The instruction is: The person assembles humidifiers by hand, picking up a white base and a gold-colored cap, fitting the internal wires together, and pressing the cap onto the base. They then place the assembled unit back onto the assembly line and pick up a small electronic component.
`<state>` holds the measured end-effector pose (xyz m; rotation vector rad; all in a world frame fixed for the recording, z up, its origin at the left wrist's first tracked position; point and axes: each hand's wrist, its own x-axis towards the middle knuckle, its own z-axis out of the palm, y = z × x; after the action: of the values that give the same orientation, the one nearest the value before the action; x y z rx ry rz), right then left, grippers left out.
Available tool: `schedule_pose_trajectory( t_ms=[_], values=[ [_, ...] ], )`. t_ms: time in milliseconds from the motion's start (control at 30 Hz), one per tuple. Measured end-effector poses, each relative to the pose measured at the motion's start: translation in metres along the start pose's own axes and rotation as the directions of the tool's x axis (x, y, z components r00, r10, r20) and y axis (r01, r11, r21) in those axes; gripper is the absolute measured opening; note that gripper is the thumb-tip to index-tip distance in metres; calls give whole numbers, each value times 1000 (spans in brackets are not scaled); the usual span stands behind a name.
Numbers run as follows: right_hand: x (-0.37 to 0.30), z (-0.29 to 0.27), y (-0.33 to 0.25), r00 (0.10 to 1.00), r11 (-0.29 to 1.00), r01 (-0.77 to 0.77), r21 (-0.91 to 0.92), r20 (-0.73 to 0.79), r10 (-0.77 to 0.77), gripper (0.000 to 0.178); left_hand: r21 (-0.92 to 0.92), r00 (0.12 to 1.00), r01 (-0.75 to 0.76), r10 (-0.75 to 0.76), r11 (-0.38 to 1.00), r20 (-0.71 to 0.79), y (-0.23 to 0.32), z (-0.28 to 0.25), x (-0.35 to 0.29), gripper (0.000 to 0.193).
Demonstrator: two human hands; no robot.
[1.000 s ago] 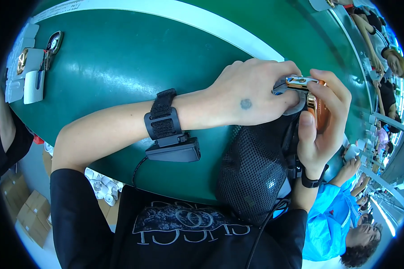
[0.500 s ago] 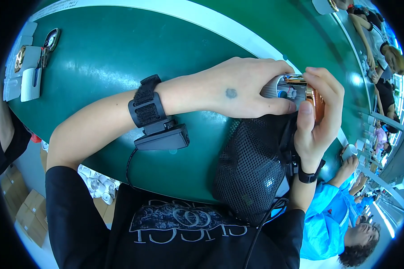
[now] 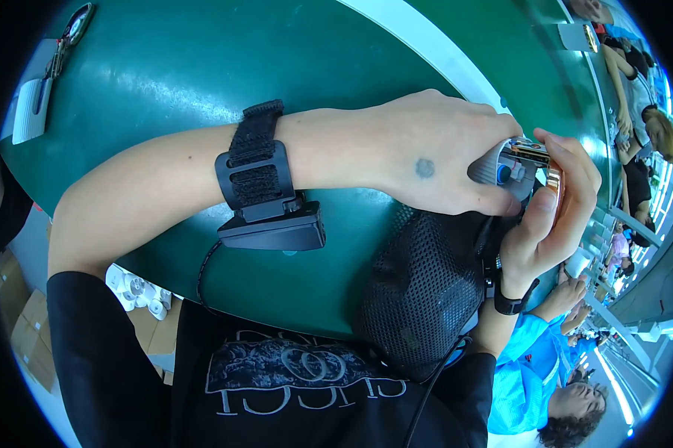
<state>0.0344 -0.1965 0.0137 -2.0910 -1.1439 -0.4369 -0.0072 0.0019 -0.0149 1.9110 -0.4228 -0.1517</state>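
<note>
My left hand (image 3: 441, 160) is closed around a white ribbed housing (image 3: 486, 168), back of the hand facing up. Inside its open side show a blue part (image 3: 504, 174) and some small fittings. On the right end sits a shiny copper-coloured cover (image 3: 556, 181), which the thumb and fingers of my right hand (image 3: 549, 228) grip. Between the two lies a metallic edge; whether cover and housing are fully joined I cannot tell. Both hands are above the right part of the green table (image 3: 165, 67).
Black mesh fabric (image 3: 426, 291) bulges below my hands. A similar white ribbed piece (image 3: 32, 112) lies far left beside a dark, shiny-headed part (image 3: 74, 26). White round parts (image 3: 139, 290) and cardboard boxes (image 3: 34, 328) are lower left. A person in blue (image 3: 527, 366) sits at right.
Both hands, still holding the housing and cover, have shifted slightly right and down in the picture. The view has shifted too, so the far-left pieces appear nearer the upper-left rim.
</note>
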Motion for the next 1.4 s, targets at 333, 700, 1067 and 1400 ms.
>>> schedule_pose_trajectory(
  t_ms=[333, 700, 1067, 1400],
  values=[
    [-4, 2, 0, 999, 999, -25, -31, -49, 23, 43, -20, 1000, -17, 17, 1000, -12, -5, 4, 2, 61],
    [-12, -5, -16, 998, 976, -37, -212, -50, 28, 42, 2, 992, 24, -24, 1000, 128, 3, -2, 1, 57],
    [-14, -3, -22, 996, 960, -92, -265, -33, 86, 42, -3, 987, 49, -48, 999, 156, 4, -1, 2, 59],
    [-18, 6, -25, 989, 963, -144, -227, -49, 136, 38, -1, 985, 44, -43, 999, 168, -1, 0, 0, 52]
  ],
)
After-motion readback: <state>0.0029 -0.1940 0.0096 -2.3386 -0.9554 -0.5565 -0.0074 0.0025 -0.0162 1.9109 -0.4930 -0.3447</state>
